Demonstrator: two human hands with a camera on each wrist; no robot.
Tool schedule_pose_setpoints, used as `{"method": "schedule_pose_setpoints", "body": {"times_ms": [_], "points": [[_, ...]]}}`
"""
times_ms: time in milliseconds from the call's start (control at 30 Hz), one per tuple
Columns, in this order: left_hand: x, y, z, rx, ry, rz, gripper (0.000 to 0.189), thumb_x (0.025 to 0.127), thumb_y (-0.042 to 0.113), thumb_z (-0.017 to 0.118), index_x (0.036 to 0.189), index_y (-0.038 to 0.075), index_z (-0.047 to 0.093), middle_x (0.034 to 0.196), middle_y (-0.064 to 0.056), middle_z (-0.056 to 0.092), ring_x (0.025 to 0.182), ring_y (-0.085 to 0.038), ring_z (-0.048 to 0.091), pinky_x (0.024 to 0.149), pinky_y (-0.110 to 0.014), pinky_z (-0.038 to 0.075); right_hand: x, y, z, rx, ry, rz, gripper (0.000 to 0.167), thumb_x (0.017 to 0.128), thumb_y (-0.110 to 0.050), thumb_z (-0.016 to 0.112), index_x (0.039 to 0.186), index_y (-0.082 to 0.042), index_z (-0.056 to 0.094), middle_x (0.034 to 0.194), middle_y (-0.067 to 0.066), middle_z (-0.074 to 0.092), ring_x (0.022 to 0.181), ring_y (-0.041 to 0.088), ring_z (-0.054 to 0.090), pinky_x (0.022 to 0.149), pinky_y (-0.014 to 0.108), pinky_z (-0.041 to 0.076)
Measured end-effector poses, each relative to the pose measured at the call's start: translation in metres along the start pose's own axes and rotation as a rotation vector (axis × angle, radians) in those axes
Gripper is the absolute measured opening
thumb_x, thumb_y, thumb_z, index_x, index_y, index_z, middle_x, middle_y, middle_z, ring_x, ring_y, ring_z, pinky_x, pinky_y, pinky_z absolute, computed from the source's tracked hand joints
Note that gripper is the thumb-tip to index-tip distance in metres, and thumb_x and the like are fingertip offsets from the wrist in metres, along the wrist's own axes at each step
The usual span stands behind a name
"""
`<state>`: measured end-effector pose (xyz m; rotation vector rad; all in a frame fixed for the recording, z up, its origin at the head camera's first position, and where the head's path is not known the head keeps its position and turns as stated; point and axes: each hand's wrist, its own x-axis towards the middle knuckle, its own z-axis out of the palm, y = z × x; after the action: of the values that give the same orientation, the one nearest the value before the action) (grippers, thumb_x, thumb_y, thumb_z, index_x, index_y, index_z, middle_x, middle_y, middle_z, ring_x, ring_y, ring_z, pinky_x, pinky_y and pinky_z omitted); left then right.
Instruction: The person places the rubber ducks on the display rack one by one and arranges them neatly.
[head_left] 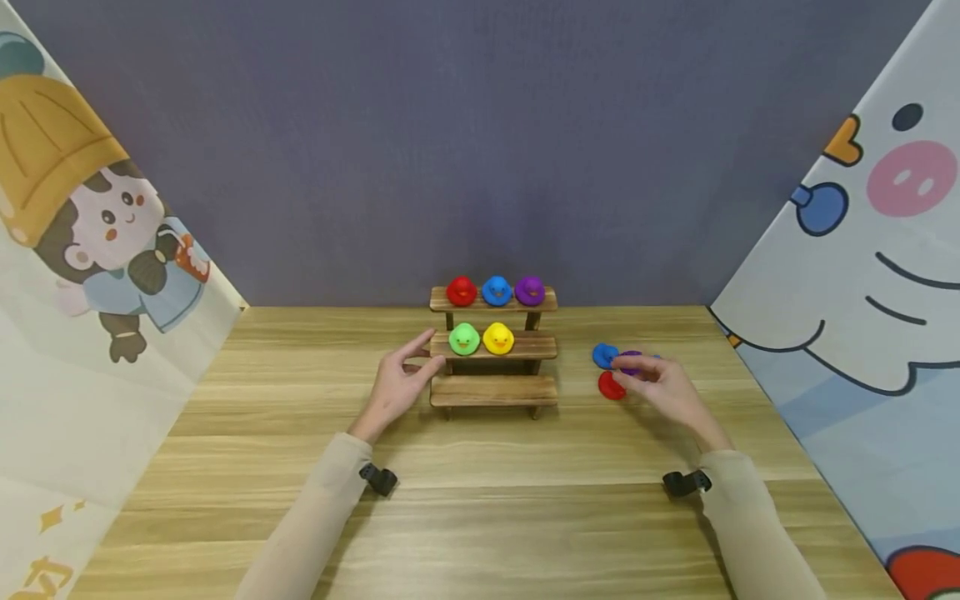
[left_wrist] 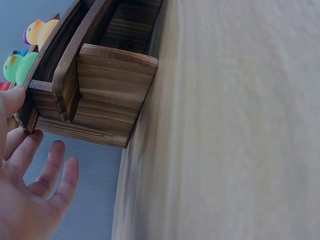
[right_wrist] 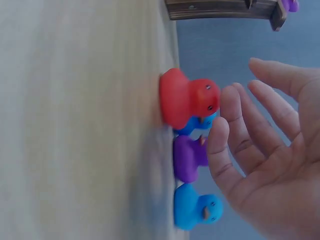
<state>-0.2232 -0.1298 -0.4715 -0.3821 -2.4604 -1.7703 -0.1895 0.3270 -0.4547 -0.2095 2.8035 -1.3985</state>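
Note:
A three-tier wooden display stand [head_left: 493, 391] stands on the table. On its top tier sit red [head_left: 462, 292], blue [head_left: 497, 291] and purple [head_left: 530, 291] rubber ducks; green [head_left: 464, 339] and yellow [head_left: 498, 339] ones occupy the middle tier. My left hand [head_left: 396, 385] pinches the left end of the middle tier between thumb and index finger, other fingers spread. To the right, my right hand [head_left: 670, 393] hovers over loose ducks with fingers slightly bent, holding nothing. Beneath and beside it are a red duck [right_wrist: 175, 100], a purple duck [right_wrist: 186, 159] and two blue ducks, one nearer the wrist [right_wrist: 186, 207].
A grey-blue wall [head_left: 480, 150] rises behind the wooden tabletop [head_left: 510, 517]. Panels printed with cartoon figures border the left [head_left: 90, 400] and right [head_left: 840, 333] sides. Dark straps with small devices sit on both wrists.

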Motion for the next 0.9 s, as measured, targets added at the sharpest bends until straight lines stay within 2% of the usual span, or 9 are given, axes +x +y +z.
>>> {"method": "schedule_pose_setpoints", "body": {"times_ms": [200, 367, 600, 900], "points": [[0.001, 0.000, -0.001, 0.020, 0.000, -0.002, 0.060, 0.102, 0.032, 0.074, 0.157, 0.018, 0.055, 0.145, -0.019, 0.065, 0.116, -0.039, 0.069, 0.096, -0.049, 0.063, -0.007, 0.010, 0.001, 0.055, -0.039, 0.074, 0.044, 0.101, -0.025, 0.076, 0.137, 0.000, 0.069, 0.116, 0.022, 0.078, 0.087, 0.020, 0.077, 0.071, 0.029, 0.062], [0.001, 0.000, -0.001, 0.016, -0.004, 0.010, 0.059, 0.103, 0.030, 0.074, 0.157, 0.018, 0.055, 0.149, -0.018, 0.063, 0.123, -0.037, 0.066, 0.102, -0.051, 0.061, -0.007, 0.013, 0.003, 0.088, -0.027, 0.074, 0.044, 0.100, -0.022, 0.077, 0.136, 0.002, 0.069, 0.118, 0.023, 0.078, 0.087, 0.016, 0.078, 0.073, 0.028, 0.063], [0.001, 0.000, 0.000, 0.023, -0.003, 0.029, 0.061, 0.103, 0.028, 0.074, 0.157, 0.010, 0.054, 0.150, -0.019, 0.062, 0.123, -0.037, 0.066, 0.102, -0.052, 0.061, -0.005, 0.018, 0.002, 0.082, -0.034, 0.102, 0.047, 0.100, -0.020, 0.077, 0.140, 0.004, 0.066, 0.128, 0.027, 0.074, 0.087, 0.011, 0.077, 0.074, 0.026, 0.064], [0.002, -0.001, -0.001, 0.013, -0.001, 0.026, 0.059, 0.103, 0.030, 0.074, 0.157, 0.016, 0.055, 0.153, -0.016, 0.061, 0.124, -0.035, 0.065, 0.103, -0.052, 0.060, -0.004, 0.021, 0.001, 0.067, -0.065, 0.147, 0.052, 0.100, -0.024, 0.077, 0.144, 0.002, 0.064, 0.128, 0.024, 0.074, 0.089, 0.011, 0.075, 0.072, 0.027, 0.062]]}}
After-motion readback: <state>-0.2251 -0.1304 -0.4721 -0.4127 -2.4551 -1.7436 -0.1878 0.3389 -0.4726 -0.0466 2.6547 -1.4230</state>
